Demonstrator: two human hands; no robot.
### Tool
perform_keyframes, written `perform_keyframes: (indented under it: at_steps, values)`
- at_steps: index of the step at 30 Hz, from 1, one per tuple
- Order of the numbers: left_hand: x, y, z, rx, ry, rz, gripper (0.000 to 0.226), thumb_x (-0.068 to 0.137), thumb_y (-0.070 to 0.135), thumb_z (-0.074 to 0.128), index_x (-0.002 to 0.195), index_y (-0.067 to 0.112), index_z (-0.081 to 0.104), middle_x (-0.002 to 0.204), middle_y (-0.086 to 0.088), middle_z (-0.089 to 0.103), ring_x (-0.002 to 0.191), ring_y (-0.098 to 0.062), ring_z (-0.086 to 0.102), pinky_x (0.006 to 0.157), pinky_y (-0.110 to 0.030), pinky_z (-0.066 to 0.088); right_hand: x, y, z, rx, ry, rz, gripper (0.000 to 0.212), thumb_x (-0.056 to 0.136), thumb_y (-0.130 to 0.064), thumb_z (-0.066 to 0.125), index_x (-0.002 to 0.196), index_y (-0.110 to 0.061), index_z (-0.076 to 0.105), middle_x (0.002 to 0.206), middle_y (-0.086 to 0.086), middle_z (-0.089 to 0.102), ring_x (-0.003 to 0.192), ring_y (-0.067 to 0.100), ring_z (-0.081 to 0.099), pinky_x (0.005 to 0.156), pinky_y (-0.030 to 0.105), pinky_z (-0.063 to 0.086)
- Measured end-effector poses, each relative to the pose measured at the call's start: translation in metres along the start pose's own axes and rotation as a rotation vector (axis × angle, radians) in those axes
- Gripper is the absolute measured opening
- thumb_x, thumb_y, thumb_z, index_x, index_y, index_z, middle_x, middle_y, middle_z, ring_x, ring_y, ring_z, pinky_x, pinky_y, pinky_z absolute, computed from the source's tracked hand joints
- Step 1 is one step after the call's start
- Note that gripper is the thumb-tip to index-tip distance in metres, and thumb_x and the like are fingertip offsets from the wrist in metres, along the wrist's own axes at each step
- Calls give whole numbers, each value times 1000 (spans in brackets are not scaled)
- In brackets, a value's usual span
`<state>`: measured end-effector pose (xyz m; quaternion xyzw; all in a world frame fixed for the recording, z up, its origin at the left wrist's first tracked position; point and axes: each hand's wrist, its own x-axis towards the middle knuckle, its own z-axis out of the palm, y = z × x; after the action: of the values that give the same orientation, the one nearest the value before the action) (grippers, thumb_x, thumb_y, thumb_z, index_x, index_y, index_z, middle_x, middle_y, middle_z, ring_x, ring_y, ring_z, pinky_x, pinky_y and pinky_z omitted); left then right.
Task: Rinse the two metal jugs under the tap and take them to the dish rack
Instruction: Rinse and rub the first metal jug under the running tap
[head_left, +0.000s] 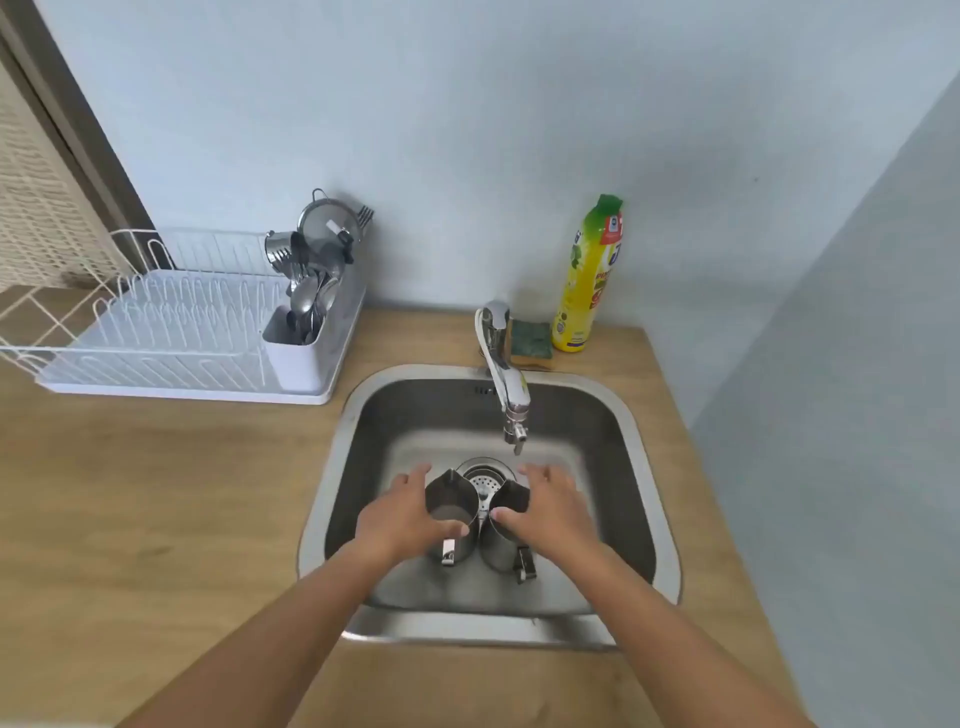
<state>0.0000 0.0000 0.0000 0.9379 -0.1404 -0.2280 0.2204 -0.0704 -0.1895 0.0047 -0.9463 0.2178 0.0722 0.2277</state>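
Note:
Two small metal jugs stand side by side in the steel sink (639, 467), just in front of the drain, handles toward me. My left hand (402, 512) wraps round the rim of the left jug (451, 501), thumb on its near edge. My right hand (550, 509) curls round the right jug (506, 540) the same way. The chrome tap (506, 384) hangs over the sink behind the jugs; no water stream shows. The white dish rack (182, 338) sits on the counter at the left.
The rack's cutlery holder (298, 332) holds spoons, forks and a strainer. A yellow dish soap bottle (587, 280) and a green sponge (531, 338) stand behind the tap. Wooden counter (156, 493) surrounds the sink; a wall runs close on the right.

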Motion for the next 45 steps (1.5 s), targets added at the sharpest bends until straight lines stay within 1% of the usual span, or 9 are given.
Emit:
perform_keyframes:
  at_steps: [6,12,17,21,23,30,35,42,45]
  values:
    - [-3,-9,27,70,-51,-146,137,51,72,76,155,24,1,147,-6,42,126,-25,54,90,-38,49,17,-15,21,-118,-67,-228,68,87,-42,60,148,-28,34,154,-3,35,143,19,29,112,38,24]
    - [4,-20,29,93,-56,-110,74,66,61,60,128,24,43,117,1,62,103,-22,63,76,-33,50,36,-27,28,-186,-326,-344,94,79,-28,65,156,-26,12,164,-1,16,147,19,26,120,39,12]
    - [18,-42,20,36,-45,-154,42,80,42,59,117,21,61,110,-3,69,100,-25,66,77,-34,53,48,-30,33,-238,-296,-311,106,77,-40,72,157,-23,4,156,2,32,138,21,39,115,42,21]
    - [27,-52,18,-102,-45,-146,18,89,33,62,88,15,61,95,-10,70,87,-28,63,70,-33,47,49,-29,39,-174,-313,-233,107,74,-53,74,156,-27,11,154,3,37,135,25,43,114,45,23]
    - [29,-54,19,-191,-47,-142,23,91,29,63,73,20,53,83,-9,64,79,-27,58,66,-32,39,49,-28,42,-106,-277,-196,96,74,-54,75,151,-30,24,151,-1,44,129,24,49,111,42,26]
    - [32,-56,14,-383,1,-102,14,93,32,58,89,20,65,92,2,74,90,-19,67,85,-39,53,41,-26,33,84,-187,-141,73,76,-51,75,138,-31,41,133,-8,59,126,19,48,101,35,30]
    - [32,-44,4,-450,21,-64,14,94,32,56,92,21,65,91,0,73,87,-23,65,78,-40,54,40,-16,30,115,-105,-137,76,69,-59,73,135,-38,41,131,-12,58,126,15,48,88,31,22]
    - [31,-28,-5,-486,40,-14,11,96,30,56,90,23,62,88,0,72,91,-21,68,79,-45,58,33,-10,16,-19,-113,-138,99,70,-65,67,150,-39,15,150,-5,42,134,23,38,101,41,26]
    - [30,-21,-9,-492,50,14,11,95,31,56,93,23,63,93,-2,71,90,-18,68,71,-42,60,32,-7,13,34,-69,-124,87,71,-65,62,146,-38,27,142,-6,51,130,21,44,95,37,26]
